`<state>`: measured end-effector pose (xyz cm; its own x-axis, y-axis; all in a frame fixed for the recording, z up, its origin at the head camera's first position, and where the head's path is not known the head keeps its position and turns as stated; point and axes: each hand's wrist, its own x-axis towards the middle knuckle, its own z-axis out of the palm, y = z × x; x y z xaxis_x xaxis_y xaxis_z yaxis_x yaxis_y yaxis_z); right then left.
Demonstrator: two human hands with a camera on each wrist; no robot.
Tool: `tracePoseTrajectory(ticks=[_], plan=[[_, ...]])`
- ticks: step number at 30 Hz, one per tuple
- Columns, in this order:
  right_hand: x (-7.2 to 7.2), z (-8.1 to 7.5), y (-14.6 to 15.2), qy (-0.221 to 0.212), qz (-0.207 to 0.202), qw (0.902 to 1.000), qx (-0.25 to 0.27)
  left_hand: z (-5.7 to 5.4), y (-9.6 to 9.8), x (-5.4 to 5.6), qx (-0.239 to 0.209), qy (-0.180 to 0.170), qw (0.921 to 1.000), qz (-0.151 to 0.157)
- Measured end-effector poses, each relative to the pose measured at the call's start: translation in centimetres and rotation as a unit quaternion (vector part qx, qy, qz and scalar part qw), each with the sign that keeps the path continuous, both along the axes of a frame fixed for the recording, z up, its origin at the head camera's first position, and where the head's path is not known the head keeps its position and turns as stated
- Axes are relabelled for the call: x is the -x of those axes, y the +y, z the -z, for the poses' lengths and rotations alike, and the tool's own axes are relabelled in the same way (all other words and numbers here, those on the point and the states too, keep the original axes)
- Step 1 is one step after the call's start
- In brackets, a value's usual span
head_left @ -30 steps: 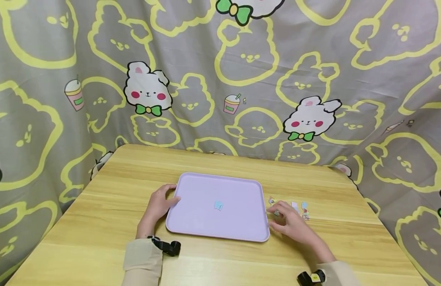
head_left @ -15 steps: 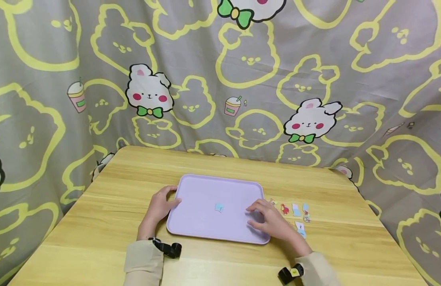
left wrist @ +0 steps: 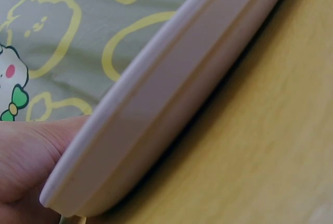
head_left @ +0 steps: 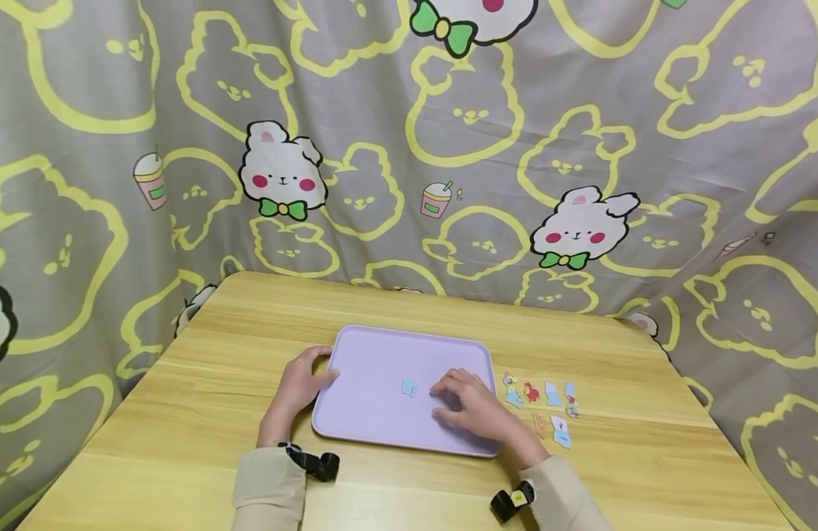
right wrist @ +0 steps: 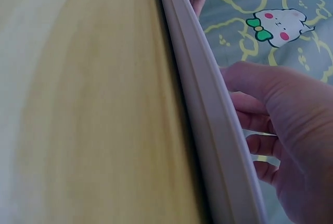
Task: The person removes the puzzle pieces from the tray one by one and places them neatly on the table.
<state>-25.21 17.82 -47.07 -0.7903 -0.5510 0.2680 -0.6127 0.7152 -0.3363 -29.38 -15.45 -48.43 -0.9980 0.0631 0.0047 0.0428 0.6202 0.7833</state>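
A shallow lilac tray (head_left: 375, 424) lies on the wooden table. Near its middle sits a small light-blue jigsaw-like cut-out piece (head_left: 409, 387). My left hand (head_left: 299, 383) holds the tray's left edge, thumb over the rim and the other fingers along the outside. In the left wrist view, that hand (left wrist: 26, 156) shows behind the tray wall (left wrist: 140, 104). Over the right half of the tray is my right hand (head_left: 471, 405), its fingertips just right of the blue piece. Thumb and fingers are loosely bent and apart, with nothing visible between them, also in the right wrist view (right wrist: 296, 125).
Right of the tray lie several small printed pieces, among them a red one (head_left: 531, 392), a white-and-blue one (head_left: 560, 431) and an orange one (head_left: 539, 424). A patterned curtain (head_left: 375, 96) hangs behind the table (head_left: 621, 354).
My right hand has moved left from the printed pieces beside the tray to over the tray, near the blue piece. My left hand stays at the tray's edge.
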Motion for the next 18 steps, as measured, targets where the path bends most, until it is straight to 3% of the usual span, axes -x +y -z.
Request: tracePoseTrajectory(ticks=[11,18], plan=[[0.4,-0.1,-1.1,-0.016,0.010,0.9996,-0.020,0.0,0.1,-0.1,0.000,-0.002,1.0000,-0.002],[0.9,-0.2,-2.0,0.001,0.000,0.9994,-0.034,-0.2,0.2,-0.1,0.000,0.003,1.0000,-0.003]])
